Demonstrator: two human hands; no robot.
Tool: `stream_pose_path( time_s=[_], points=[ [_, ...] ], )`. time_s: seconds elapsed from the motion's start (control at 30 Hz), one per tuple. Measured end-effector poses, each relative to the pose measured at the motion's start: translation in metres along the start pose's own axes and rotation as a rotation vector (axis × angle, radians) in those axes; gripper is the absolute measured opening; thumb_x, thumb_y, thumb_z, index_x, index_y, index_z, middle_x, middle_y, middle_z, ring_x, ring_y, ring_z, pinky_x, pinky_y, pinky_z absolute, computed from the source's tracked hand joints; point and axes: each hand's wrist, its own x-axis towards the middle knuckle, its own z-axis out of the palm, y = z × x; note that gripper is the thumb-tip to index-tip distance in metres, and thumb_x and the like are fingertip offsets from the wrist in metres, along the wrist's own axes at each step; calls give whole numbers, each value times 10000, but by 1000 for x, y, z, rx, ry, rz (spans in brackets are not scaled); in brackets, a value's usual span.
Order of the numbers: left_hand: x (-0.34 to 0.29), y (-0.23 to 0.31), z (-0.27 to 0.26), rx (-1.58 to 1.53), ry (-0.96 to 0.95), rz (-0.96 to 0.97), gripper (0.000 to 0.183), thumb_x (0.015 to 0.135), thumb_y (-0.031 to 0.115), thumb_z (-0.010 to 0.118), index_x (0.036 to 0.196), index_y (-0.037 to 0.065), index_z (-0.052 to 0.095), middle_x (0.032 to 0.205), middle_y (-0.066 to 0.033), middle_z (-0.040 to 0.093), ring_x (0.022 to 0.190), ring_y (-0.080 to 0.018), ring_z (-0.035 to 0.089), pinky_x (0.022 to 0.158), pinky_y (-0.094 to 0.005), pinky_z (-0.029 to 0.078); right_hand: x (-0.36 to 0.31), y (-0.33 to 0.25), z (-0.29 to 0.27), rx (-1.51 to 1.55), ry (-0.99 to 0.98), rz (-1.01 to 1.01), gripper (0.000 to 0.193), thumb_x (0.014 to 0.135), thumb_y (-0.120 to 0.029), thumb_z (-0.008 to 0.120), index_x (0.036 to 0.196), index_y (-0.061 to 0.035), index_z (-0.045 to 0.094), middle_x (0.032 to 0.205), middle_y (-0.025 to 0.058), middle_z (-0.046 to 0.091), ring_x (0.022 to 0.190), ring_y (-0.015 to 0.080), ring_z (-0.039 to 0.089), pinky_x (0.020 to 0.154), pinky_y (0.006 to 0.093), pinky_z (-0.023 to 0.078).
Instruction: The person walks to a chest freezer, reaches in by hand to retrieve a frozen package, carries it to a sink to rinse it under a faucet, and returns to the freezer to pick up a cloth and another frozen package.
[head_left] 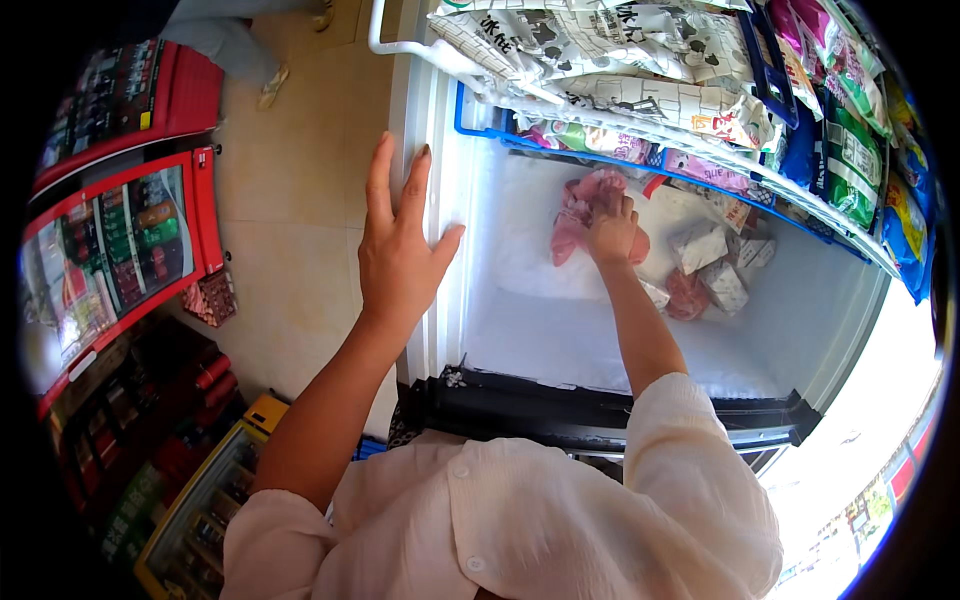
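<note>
My right hand (613, 230) reaches down into an open chest freezer (845, 320), its fingers closed on a crumpled pink cloth (568, 235) against the frosted inside. Fingertips are partly lost in the folds. My left hand (405, 235) has its fingers spread and holds nothing. It is beside the freezer's left rim (440, 290); whether it touches the rim I cannot tell. Right of the cloth lie several pale wrapped blocks (722, 285) and a round reddish-pink package (687, 295).
White wire baskets (690, 130) full of bagged frozen goods (590, 45) cover the freezer's far part, with a blue-edged basket (560, 150) below. Red display coolers (120, 260) stand at the left. Another person's legs (235, 50) show at the far left on the tiled floor (290, 190).
</note>
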Motion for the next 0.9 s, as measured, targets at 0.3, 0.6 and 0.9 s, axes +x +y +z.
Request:
stream_pose_path(
  time_s=[0.3,0.6,0.9],
  points=[
    [5,0,3,-1,10,13,761,686,84,764,1357,68,406,1498,-123,199,1274,-343,413,944,-396,465,16,-40,73,62,-156,-16,459,766,-275,630,1159,-69,513,1239,146,509,1130,349,491,879,453,442],
    [1,-1,1,-14,16,19,771,679,87,767,1359,66,405,1489,-128,220,1270,-339,417,946,-391,463,67,-72,41,499,336,0,236,755,-255,649,919,-90,614,927,162,658,833,353,631,724,438,509],
    [-1,-2,4,31,20,26,775,679,87,769,1360,63,399,1485,-141,219,1256,-349,433,926,-392,479,32,-94,74,287,-257,-169,182,818,-197,560,940,-104,657,1031,106,652,992,284,608,846,411,488]
  ],
)
